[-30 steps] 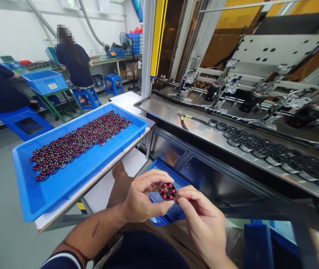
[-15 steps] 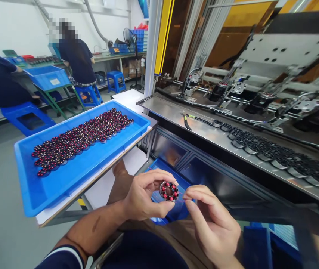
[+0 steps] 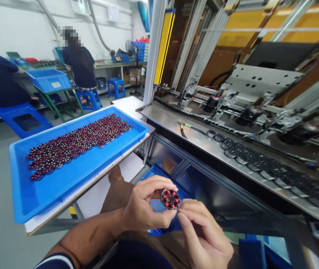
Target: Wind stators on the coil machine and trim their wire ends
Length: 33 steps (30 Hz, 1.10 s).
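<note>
My left hand [image 3: 148, 203] grips a small round motor stator [image 3: 170, 198] by its rim, between thumb and fingers. The stator is a black ring with red wire coils around an open centre, its face turned toward me. Close against its right edge, my right hand [image 3: 201, 228] is closed in a pinch on a thin reddish wire [image 3: 179, 206] at the stator's side. Another thin wire end [image 3: 140, 178] sticks out behind my left hand. Both hands are above my lap.
At left, a blue tray [image 3: 100, 164] carries many similar stators [image 3: 78, 138]. On the machine's metal ledge [image 3: 159, 112] lie cutters with green-black handles [image 3: 182, 130] and a row of black rings [image 3: 249, 157]. Two people sit at a far bench; a blue stool [image 3: 116, 86] stands there.
My right hand has moved left and slightly down, closer to the stator. The stator stays in my left hand. The camera view has shifted slightly.
</note>
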Each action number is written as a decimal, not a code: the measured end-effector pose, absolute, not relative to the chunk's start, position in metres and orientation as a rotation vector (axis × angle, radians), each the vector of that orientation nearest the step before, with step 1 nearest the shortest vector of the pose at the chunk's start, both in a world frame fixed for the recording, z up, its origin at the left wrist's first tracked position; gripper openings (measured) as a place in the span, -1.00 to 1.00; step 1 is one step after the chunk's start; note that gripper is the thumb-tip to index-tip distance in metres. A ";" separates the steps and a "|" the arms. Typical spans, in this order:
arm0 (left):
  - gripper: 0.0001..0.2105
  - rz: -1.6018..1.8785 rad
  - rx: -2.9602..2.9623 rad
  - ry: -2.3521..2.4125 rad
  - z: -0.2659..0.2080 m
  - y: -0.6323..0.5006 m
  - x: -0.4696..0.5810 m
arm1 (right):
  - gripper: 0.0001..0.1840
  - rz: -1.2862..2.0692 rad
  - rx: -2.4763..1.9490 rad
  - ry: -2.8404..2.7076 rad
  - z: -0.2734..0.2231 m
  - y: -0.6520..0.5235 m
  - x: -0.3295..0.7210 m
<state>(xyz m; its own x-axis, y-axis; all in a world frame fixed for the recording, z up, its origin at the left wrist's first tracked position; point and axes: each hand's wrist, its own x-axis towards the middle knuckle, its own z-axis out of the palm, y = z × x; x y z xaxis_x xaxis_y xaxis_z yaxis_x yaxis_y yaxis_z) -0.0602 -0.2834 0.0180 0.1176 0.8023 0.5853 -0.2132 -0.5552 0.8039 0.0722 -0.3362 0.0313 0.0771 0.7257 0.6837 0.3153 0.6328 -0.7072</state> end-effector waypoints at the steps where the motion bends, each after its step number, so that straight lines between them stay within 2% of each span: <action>1: -0.63 1.557 1.539 0.570 0.018 -0.282 -0.059 | -0.75 0.382 -0.889 -1.525 0.032 -0.333 0.075; 9: -0.64 1.070 0.986 0.398 0.025 -0.284 -0.067 | -0.63 0.551 -0.742 -1.768 0.048 -0.309 0.109; 14: -0.63 0.875 0.864 0.388 0.031 -0.287 -0.070 | -0.72 0.631 -0.637 -1.901 0.060 -0.301 0.107; 18: -0.63 0.839 0.843 0.404 0.028 -0.286 -0.071 | -0.72 0.544 -0.602 -1.940 0.060 -0.303 0.104; 21: -0.57 0.801 0.786 0.403 0.025 -0.284 -0.069 | -0.67 0.319 -0.692 -1.930 0.054 -0.313 0.103; 24: -0.54 0.823 0.744 0.399 0.024 -0.283 -0.065 | -0.61 0.010 -0.803 -1.873 0.044 -0.326 0.099; 27: -0.57 0.989 0.817 0.372 0.024 -0.286 -0.060 | -0.49 -0.181 -0.908 -1.757 0.036 -0.336 0.092; 30: -0.62 1.218 1.010 0.310 0.023 -0.288 -0.056 | -0.44 -0.231 -0.984 -1.652 0.033 -0.341 0.082; 33: -0.59 1.382 1.136 0.275 0.021 -0.288 -0.052 | -0.50 -0.214 -1.017 -1.531 0.033 -0.340 0.070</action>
